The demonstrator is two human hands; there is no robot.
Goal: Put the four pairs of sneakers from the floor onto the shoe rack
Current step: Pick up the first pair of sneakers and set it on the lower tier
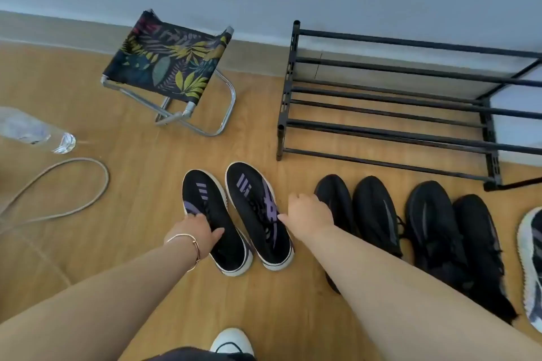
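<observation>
A pair of black sneakers with purple stripes and white soles stands on the wooden floor. My left hand (pixel 196 231) grips the left sneaker (pixel 211 214), thumb in its opening and fingers over its outer side. My right hand (pixel 309 212) clasps the right sneaker (pixel 255 208) at its outer edge, thumb on the laces. Two all-black pairs (pixel 378 214) (pixel 457 240) stand in a row to the right, partly behind my right forearm. A white and grey sneaker (pixel 532 269) shows at the right edge. The black metal shoe rack (pixel 390 132) stands against the wall with bare shelves.
A folding stool (pixel 173 67) with a leaf-print seat stands left of the rack. A clear plastic bottle (pixel 35 130) lies at the far left, with a grey cable loop (pixel 73 190) beneath it. A white shoe toe (pixel 231 341) pokes in at the bottom.
</observation>
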